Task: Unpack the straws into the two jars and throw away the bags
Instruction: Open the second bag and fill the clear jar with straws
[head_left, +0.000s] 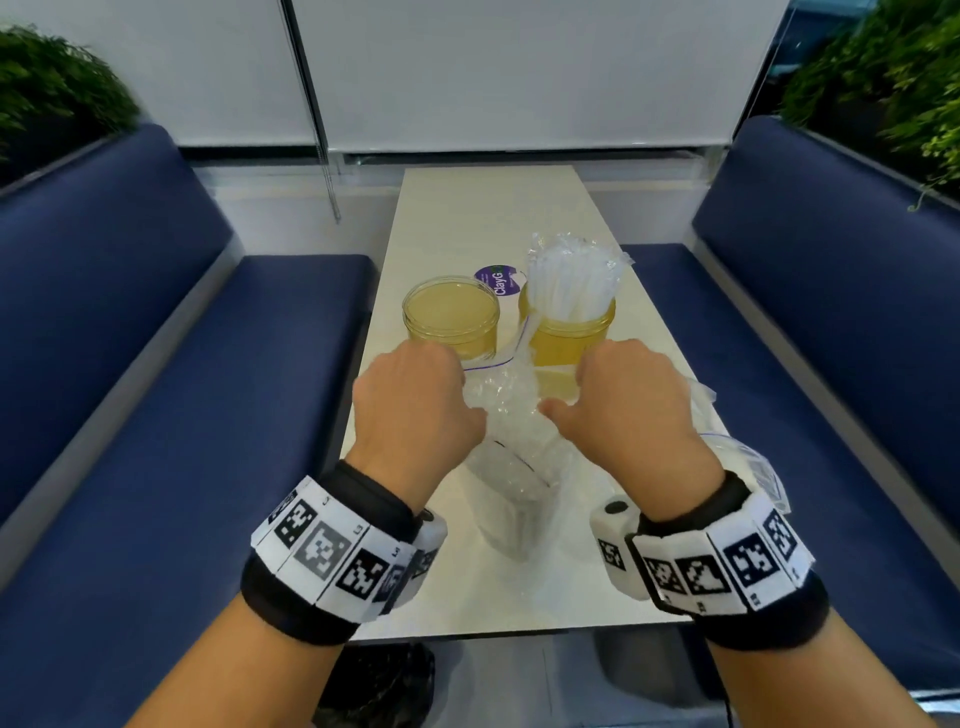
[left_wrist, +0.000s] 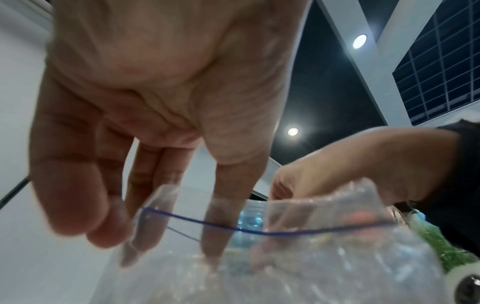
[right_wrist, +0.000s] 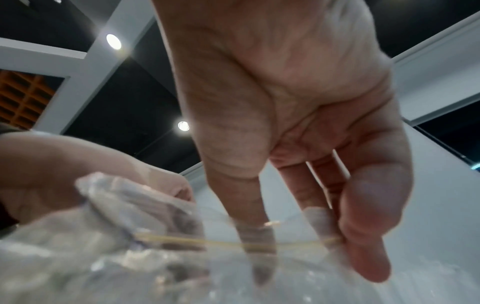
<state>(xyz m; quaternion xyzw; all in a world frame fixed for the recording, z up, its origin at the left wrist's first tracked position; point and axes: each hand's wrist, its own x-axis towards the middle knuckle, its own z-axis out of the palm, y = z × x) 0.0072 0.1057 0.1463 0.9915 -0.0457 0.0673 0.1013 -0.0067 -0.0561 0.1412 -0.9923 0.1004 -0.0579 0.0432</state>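
Observation:
Two yellow jars stand mid-table: the left jar (head_left: 451, 317) is empty, and the right jar (head_left: 571, 332) holds a bundle of white straws (head_left: 569, 283) with clear wrap around them. In front of the jars a crumpled clear zip bag (head_left: 511, 421) lies between my hands. My left hand (head_left: 415, 405) pinches the bag's left rim by its blue zip line (left_wrist: 197, 221), thumb and fingers (left_wrist: 124, 232) on either side of the film. My right hand (head_left: 639, 405) pinches the opposite rim (right_wrist: 259, 244). What the bag (left_wrist: 311, 257) holds is unclear.
A second clear bag (head_left: 748, 457) lies under my right wrist at the white table's (head_left: 467, 208) right edge. A purple label (head_left: 498, 283) sits behind the jars. Blue benches (head_left: 182, 389) flank the table. A black bag (head_left: 379, 680) lies below the table's near edge.

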